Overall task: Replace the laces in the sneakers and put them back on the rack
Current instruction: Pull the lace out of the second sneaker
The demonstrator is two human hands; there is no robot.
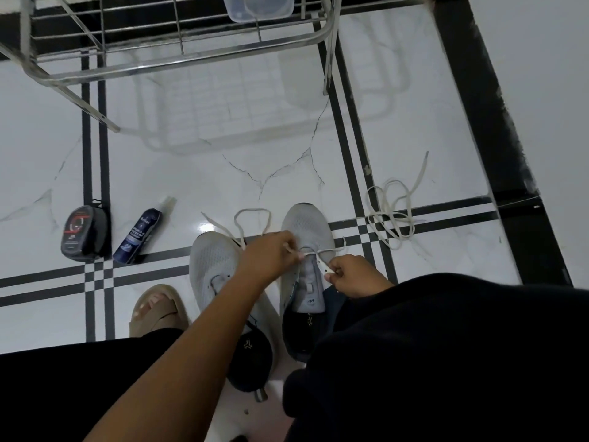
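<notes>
1. I see two grey sneakers on the floor, side by side with toes pointing away from me. The left sneaker [213,266] has a lace looped loosely near its toe. The right sneaker [307,247] is the one in work.
2. My left hand [271,253] reaches across the left sneaker and pinches the white lace [315,251] with curled fingers, just above the eyelets of the right sneaker.
3. My right hand [350,275] is at the right side of the same sneaker. Its grip is closed on the other end of this lace, near the upper eyelets.
4. The relation that matters: the sneaker's long axis runs away from me, and the lace lies across it, between both hands. The right hand is nearer to the open eyelets, so I judge it should feed the tip next.
5. A spare lace [390,212] lies tangled on the floor at the right, well apart.
6. The rack [178,63] stands ahead, beyond the sneakers. Lacing is, I think, at an early stage.
</notes>
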